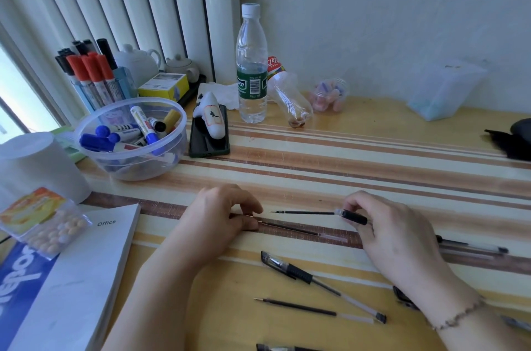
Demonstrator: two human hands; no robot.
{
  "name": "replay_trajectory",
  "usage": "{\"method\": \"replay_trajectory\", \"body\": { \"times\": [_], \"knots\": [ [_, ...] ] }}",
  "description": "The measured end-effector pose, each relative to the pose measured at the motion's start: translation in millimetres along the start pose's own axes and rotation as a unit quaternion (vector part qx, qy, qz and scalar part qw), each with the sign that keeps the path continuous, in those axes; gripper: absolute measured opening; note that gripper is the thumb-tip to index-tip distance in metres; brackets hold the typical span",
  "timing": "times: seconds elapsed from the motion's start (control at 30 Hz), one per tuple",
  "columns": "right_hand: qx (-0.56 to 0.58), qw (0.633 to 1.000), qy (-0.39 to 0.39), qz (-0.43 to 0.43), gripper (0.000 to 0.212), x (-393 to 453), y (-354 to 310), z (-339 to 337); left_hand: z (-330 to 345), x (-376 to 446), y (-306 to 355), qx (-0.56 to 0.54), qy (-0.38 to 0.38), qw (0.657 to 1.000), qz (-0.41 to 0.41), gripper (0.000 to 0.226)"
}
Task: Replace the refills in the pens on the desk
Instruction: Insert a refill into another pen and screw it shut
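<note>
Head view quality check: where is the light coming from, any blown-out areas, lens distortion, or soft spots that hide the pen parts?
Head view: daylight enters from the window at left, which is blown out; wide-angle bending curves the desk stripes and blinds; edges look soft, but the refill in the right hand and the left hand stay readable.

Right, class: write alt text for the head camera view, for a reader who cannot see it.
A person's right hand holds a pen's black grip section with its refill sticking out, while the left hand pinches a clear pen barrel lying on the striped desk. More pens and a loose refill lie nearer the person; a bowl of markers stands at the left.
</note>
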State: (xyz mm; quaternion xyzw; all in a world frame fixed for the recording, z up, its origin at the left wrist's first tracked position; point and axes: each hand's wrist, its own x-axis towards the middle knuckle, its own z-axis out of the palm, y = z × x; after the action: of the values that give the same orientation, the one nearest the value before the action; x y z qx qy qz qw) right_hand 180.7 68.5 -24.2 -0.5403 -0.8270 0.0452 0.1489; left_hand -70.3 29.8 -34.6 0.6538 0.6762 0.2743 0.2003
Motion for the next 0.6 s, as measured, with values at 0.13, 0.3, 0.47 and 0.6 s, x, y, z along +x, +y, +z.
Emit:
{"method": "replay_trajectory", "body": {
  "times": [0.13, 0.3, 0.47, 0.6],
  "knots": [
    [0.010, 1.000, 0.004, 0.002, 0.040, -1, -2, 0, -2, 0, -1, 0.006, 0.013, 1.000, -0.006, 0.020],
    [0.015, 1.000, 0.016, 0.001, 0.038, -1, -2, 2, 2, 0, 7, -0.021, 0.024, 0.999, 0.016, 0.018],
    [0.020, 1.000, 0.020, -0.006, 0.038, 0, -1, 2, 6, -1, 11, -0.037, 0.034, 0.998, 0.043, 0.014],
    [0.037, 0.999, 0.024, -0.022, 0.036, -2, -2, 5, 10, -1, 16, -0.037, 0.034, 0.997, 0.058, 0.010]
  ]
}}
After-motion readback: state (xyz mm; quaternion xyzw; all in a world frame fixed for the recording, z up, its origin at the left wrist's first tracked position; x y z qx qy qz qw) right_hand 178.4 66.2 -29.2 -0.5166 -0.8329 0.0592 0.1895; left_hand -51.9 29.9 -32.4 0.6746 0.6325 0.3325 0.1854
